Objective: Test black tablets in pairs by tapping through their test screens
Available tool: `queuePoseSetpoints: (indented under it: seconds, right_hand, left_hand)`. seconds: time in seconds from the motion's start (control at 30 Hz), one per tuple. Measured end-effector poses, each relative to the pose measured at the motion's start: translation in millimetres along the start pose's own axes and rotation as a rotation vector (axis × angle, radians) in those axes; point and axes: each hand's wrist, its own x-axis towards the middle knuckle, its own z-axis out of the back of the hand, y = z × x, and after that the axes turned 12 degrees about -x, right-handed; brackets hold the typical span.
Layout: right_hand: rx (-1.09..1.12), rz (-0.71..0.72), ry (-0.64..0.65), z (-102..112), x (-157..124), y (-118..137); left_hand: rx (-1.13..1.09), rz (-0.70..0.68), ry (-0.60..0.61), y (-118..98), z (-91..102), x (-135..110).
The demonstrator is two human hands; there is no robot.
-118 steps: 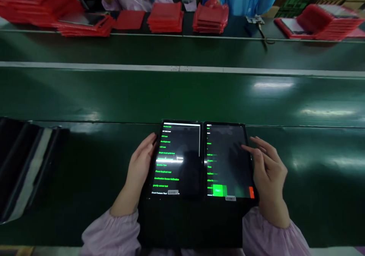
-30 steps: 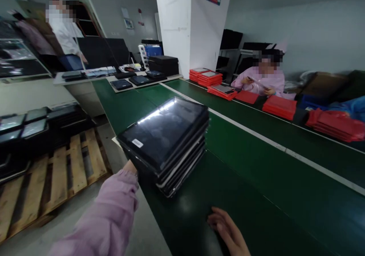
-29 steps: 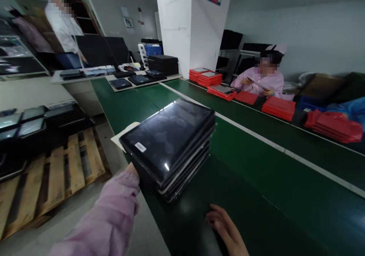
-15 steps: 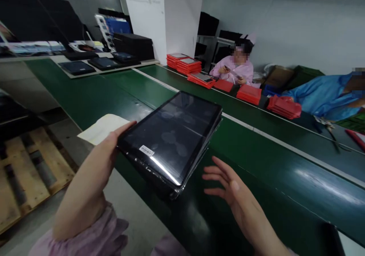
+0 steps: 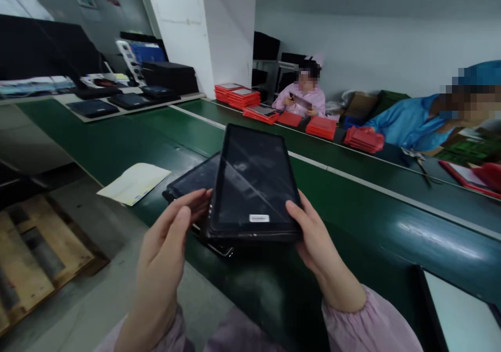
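Observation:
A black tablet with a white barcode label near its lower edge is tilted up in front of me. My right hand grips its right side, thumb on the screen and fingers behind. At the tablet's left edge, my left hand has its fingers stretched out and its thumb apart; whether the fingertips touch the tablet I cannot tell. Another dark tablet lies underneath and to the left on the green work surface, partly hidden by the held one.
A pale paper sheet lies left. A black-framed white panel is at lower right. Red stacks line the far side, where a person in pink and one in blue sit. More tablets rest at far left.
My right hand has closed on the tablet, which has turned more upright and toward me. Another tablet now shows beneath it. My left hand has moved off the tablet's corner, fingers now extended.

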Motion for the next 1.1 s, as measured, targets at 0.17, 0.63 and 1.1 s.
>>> queuePoseSetpoints:
  seconds: [0.17,0.63,1.1]
  right_hand:
    - [0.203,-0.123,-0.113,60.0,-67.6,-57.3]
    - [0.182,-0.382,-0.459,159.4,-149.2,-115.7]
    - [-0.227,-0.429,-0.723,252.6,-167.8,-123.2]
  left_hand:
    - [-0.072,0.319,0.121,19.3,-15.9,-43.4]
    - [0.227,0.880,0.430,92.4,-102.4,-115.3]
    - [0.625,0.629,0.331,157.5,-68.3,-25.9]
